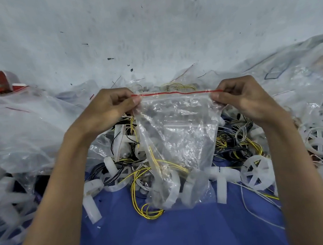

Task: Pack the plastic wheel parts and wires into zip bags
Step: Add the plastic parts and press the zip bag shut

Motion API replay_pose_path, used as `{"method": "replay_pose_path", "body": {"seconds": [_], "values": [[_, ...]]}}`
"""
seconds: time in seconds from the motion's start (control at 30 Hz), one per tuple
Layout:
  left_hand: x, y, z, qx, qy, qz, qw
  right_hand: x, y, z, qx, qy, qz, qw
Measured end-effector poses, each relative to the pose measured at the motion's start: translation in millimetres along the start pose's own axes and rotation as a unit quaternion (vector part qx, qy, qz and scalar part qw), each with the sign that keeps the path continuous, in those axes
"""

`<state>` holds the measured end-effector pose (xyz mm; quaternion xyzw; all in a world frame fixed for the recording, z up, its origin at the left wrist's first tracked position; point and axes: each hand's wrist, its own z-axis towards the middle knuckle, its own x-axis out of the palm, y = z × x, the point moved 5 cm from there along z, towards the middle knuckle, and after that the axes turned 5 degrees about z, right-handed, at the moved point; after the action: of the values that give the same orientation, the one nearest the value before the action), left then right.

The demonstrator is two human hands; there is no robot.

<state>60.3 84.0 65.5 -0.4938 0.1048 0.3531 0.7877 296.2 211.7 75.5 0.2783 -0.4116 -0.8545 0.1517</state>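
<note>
over a blue cloth (168, 231), left hand (109, 108) and right hand (243, 95) pinch the zip bag (177, 132) top corners taut, probably for sealing

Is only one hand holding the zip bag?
No, the left hand and the right hand each pinch a top corner of the bag.

Clear zip bag (179, 132) with red seal strip, hanging upright, top corners pinched by my left hand (113, 107) and right hand (241, 96), white wheel part (171, 193) and yellow wires (154, 160) seen through its bottom, more wheel parts (257, 172) and tangled wires (236, 144) heaped beneath.
</note>
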Motion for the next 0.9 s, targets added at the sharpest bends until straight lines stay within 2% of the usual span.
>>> {"method": "replay_pose_path", "body": {"seconds": [0.1, 0.3, 0.47, 0.7, 0.9], "values": [[-2.7, -0.8, -0.5, 0.027, -0.010, 0.021, 0.999, 2.4, 1.3, 0.0, -0.012, 0.003, -0.007, 1.000], [-6.3, 3.1, 0.2, 0.026, -0.079, 0.014, 0.996, -3.9, -8.6, -1.8, 0.031, 0.001, 0.024, 0.999], [-8.4, 9.6, -0.3, 0.009, -0.046, -0.007, 0.999, -3.6, -7.5, -2.7, 0.017, -0.011, 0.020, 1.000], [-6.0, 2.9, 0.2, 0.043, -0.053, 0.003, 0.998, -4.1, -6.6, -0.1, -0.047, -0.027, 0.013, 0.998], [0.9, 4.3, 0.4, 0.011, -0.038, -0.031, 0.999, 4.4, -7.3, 1.1, -0.019, 0.011, -0.001, 1.000]]}}
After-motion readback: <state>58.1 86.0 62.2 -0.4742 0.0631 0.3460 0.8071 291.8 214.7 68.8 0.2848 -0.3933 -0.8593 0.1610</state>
